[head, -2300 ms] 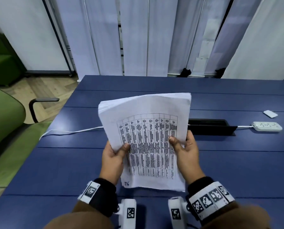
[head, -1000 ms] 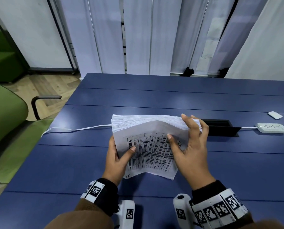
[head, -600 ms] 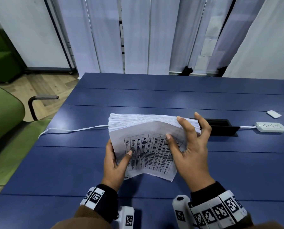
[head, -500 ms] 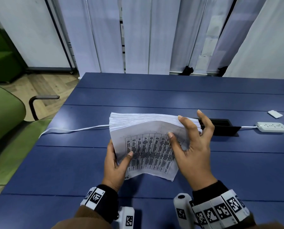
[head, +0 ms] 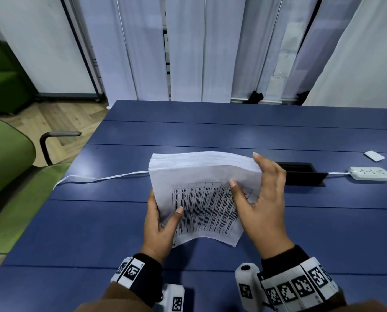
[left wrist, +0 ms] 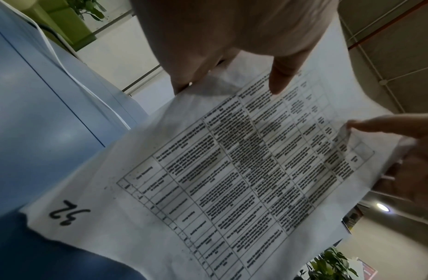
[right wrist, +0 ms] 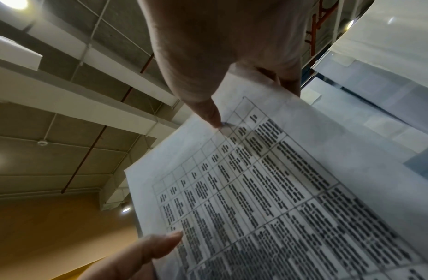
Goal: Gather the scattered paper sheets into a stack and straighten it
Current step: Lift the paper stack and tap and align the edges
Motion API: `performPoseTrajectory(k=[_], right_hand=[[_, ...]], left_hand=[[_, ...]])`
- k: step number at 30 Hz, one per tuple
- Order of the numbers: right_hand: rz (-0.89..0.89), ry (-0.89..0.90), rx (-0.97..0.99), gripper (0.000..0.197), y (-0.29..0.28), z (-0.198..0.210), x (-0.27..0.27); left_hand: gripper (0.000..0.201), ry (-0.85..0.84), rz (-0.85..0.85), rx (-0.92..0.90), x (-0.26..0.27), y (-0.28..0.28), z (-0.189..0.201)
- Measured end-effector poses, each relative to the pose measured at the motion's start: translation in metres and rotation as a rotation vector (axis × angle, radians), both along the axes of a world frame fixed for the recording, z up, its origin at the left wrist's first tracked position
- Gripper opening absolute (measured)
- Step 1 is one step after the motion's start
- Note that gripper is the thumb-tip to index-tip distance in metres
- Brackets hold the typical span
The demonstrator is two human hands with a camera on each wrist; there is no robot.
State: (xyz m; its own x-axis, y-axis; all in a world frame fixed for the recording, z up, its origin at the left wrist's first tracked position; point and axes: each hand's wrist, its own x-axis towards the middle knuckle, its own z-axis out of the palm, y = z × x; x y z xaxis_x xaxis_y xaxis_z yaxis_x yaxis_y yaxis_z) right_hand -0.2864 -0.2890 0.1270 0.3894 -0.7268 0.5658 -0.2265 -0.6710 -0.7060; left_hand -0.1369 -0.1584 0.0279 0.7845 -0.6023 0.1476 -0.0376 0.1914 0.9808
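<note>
Paper stack, upright, gripped by both hands

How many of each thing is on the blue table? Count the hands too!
Hands: 2, left hand and right hand
Paper stack: 1
White power strip: 1
White cable: 1
Small white card: 1
Black cable slot: 1
Total: 7

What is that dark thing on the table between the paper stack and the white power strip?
In the head view, a black recessed cable tray lies between the paper stack and the power strip, whose white cord runs toward it.
</note>
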Motion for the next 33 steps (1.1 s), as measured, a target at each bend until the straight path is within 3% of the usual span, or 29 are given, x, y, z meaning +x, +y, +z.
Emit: performPoseTrajectory(k=[5, 10, 16, 23, 30, 33], right_hand=[[0.097, -0.052, 0.125, 0.100, 0.006, -0.008, 0.002], [0.123, -0.135, 0.252, 0.103, 0.012, -0.008, 0.009], [0.138, -0.226, 0.429, 0.084, -0.004, -0.040, 0.008], [0.157, -0.116, 0.549, 0.035, -0.006, -0.090, 0.000], [0.117, -0.019, 0.554, 0.024, -0.026, -0.104, 0.000], [0.113, -0.008, 0.642, 0.032, -0.045, -0.096, 0.011]], left_hand=[[0.079, 0.002, -0.015, 0.031, -0.004, 0.000, 0.000], [0.082, -0.024, -0.007, 0.067, -0.007, -0.003, 0.000], [0.072, 0.009, -0.021, 0.078, -0.001, -0.003, -0.004], [0.043, -0.025, 0.020, 0.160, -0.002, -0.001, -0.031], [0.007, -0.232, 0.099, 0.298, 0.014, 0.000, -0.042], [0.012, -0.272, 0.107, 0.321, 0.027, -0.006, -0.035]])
